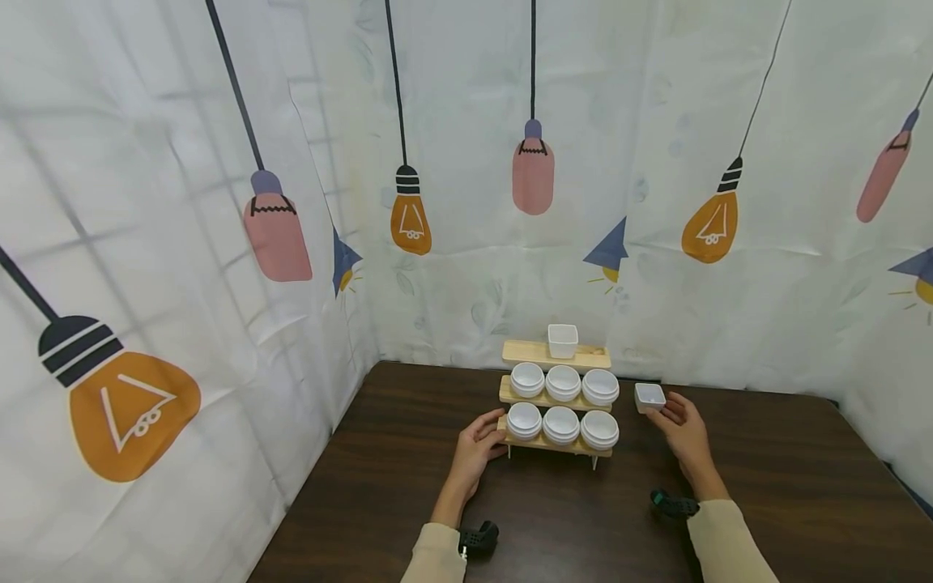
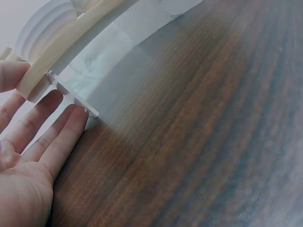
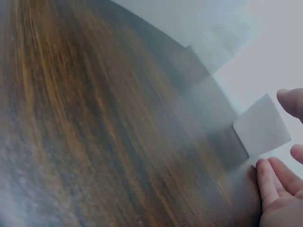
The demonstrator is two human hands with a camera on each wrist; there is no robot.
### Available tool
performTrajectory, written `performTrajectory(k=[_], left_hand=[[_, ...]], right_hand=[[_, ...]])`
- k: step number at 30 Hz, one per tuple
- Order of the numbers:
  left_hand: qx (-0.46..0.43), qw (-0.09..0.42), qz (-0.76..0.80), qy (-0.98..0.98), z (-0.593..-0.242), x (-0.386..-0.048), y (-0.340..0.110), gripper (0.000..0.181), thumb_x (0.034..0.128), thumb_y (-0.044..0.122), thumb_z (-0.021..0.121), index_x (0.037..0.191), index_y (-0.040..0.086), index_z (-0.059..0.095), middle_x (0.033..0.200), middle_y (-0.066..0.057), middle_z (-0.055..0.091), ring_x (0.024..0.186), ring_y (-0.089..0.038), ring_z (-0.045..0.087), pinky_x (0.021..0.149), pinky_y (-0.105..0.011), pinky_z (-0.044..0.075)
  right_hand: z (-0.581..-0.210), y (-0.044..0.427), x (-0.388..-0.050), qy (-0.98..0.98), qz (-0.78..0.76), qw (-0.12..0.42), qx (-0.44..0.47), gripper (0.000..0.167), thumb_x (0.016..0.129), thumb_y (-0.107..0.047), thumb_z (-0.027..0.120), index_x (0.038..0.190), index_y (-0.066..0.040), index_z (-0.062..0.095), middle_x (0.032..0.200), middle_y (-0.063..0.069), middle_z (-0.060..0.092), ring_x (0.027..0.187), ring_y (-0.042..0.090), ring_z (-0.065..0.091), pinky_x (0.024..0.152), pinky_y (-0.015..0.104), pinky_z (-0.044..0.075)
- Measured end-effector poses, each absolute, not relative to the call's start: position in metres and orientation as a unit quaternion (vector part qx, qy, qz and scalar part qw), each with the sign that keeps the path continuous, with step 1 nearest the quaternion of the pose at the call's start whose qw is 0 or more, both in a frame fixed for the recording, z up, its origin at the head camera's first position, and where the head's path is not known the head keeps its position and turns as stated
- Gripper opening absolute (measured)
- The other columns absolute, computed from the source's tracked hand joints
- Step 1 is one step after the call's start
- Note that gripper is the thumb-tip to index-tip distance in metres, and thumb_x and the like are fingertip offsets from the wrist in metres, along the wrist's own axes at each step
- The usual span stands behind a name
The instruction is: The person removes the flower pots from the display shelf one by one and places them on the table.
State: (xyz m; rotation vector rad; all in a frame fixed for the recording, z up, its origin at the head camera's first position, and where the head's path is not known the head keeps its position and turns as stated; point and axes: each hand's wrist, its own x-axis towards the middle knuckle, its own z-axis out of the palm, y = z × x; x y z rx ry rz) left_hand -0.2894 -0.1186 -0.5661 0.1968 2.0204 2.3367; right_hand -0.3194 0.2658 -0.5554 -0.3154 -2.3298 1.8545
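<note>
Gripping stand point(image 1: 523, 351), left hand point(image 1: 471, 449); right hand point(image 1: 685, 433) half-open at square cup point(image 1: 648, 398)

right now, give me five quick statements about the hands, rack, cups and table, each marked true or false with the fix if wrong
1. The left hand holds the left end of the bottom shelf. True.
2. The top shelf bears three round bowls. False: it bears a single square cup.
3. The middle shelf bears round white bowls. True.
4. The right hand is at a round bowl. False: it is at another square cup, to the right of the rack.
5. The table is white. False: it is dark brown.
</note>
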Motion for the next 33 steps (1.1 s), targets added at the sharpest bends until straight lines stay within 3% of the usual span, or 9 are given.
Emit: performTrajectory(k=[4,7,10,14,16,20,24,28,33], left_hand=[[0.062,0.021,0.757,0.65,-0.565,-0.29,-0.118,0.046,0.1007,0.014,0.064,0.145,0.004,0.055,0.133,-0.02,0.067,0.104,-0.014,0.069,0.09,-0.037,0.06],[0.063,0.017,0.758,0.649,-0.564,-0.29,-0.117,0.046,0.1007,0.013,0.064,0.145,0.003,0.055,0.133,-0.02,0.067,0.103,-0.014,0.069,0.09,-0.037,0.06],[0.061,0.016,0.76,0.647,-0.563,-0.29,-0.117,0.045,0.1009,0.012,0.063,0.144,0.002,0.055,0.132,-0.02,0.067,0.103,-0.013,0.069,0.089,-0.036,0.06],[0.059,0.016,0.761,0.646,-0.564,-0.29,-0.116,0.045,0.1005,0.012,0.063,0.144,0.002,0.056,0.131,-0.02,0.068,0.102,-0.012,0.069,0.089,-0.036,0.06],[0.06,0.016,0.761,0.646,-0.563,-0.289,-0.116,0.045,0.1007,0.012,0.063,0.144,0.002,0.055,0.131,-0.02,0.068,0.102,-0.013,0.069,0.089,-0.037,0.06],[0.061,0.018,0.758,0.649,-0.564,-0.289,-0.116,0.045,0.101,0.013,0.063,0.144,0.002,0.055,0.131,-0.02,0.068,0.104,-0.014,0.07,0.091,-0.038,0.06],[0.063,0.019,0.757,0.65,-0.565,-0.288,-0.117,0.046,0.1014,0.014,0.063,0.145,0.002,0.054,0.132,-0.021,0.067,0.106,-0.015,0.069,0.092,-0.039,0.06],[0.061,0.019,0.757,0.65,-0.565,-0.288,-0.117,0.046,0.1012,0.013,0.063,0.145,0.002,0.054,0.132,-0.022,0.066,0.105,-0.015,0.07,0.092,-0.039,0.06],[0.061,0.019,0.758,0.65,-0.564,-0.288,-0.117,0.045,0.1013,0.012,0.063,0.145,0.003,0.055,0.133,-0.024,0.065,0.104,-0.014,0.07,0.091,-0.038,0.06]], right_hand=[[-0.55,0.266,-0.314,-0.764,0.629,0.064,-0.131,0.082,0.101,-0.034,0.065,0.163,-0.006,0.019,0.163,0.023,0.032,0.145,0.034,0.037,0.083,0.005,0.039],[-0.547,0.267,-0.31,-0.756,0.634,0.061,-0.149,0.082,0.101,-0.036,0.064,0.164,-0.008,0.019,0.164,0.021,0.031,0.144,0.031,0.037,0.099,0.021,0.042],[-0.545,0.266,-0.307,-0.749,0.639,0.071,-0.16,0.08,0.1,-0.036,0.065,0.163,-0.008,0.023,0.162,0.021,0.033,0.131,0.022,0.047,0.098,0.024,0.046],[-0.539,0.261,-0.302,-0.735,0.648,0.107,-0.168,0.073,0.099,-0.032,0.068,0.157,-0.005,0.033,0.152,0.018,0.04,0.1,-0.003,0.051,0.076,0.007,0.048],[-0.535,0.258,-0.299,-0.73,0.65,0.129,-0.166,0.067,0.098,-0.028,0.069,0.153,-0.003,0.038,0.144,0.015,0.045,0.092,-0.008,0.051,0.072,0.006,0.049],[-0.523,0.249,-0.294,-0.744,0.627,0.166,-0.162,0.054,0.098,-0.027,0.07,0.144,-0.008,0.05,0.13,0.004,0.053,0.092,-0.007,0.051,0.073,0.008,0.046],[-0.51,0.236,-0.292,-0.757,0.61,0.188,-0.141,0.05,0.097,-0.027,0.071,0.14,-0.009,0.054,0.13,0.007,0.056,0.094,-0.003,0.05,0.073,0.009,0.044],[-0.497,0.222,-0.288,-0.767,0.603,0.19,-0.106,0.05,0.097,-0.024,0.071,0.14,-0.006,0.054,0.132,0.01,0.057,0.097,0.0,0.052,0.075,0.009,0.045],[-0.482,0.208,-0.287,-0.778,0.6,0.175,-0.068,0.049,0.097,-0.028,0.071,0.139,-0.009,0.055,0.13,0.002,0.057,0.104,0.003,0.053,0.078,0.012,0.048]])
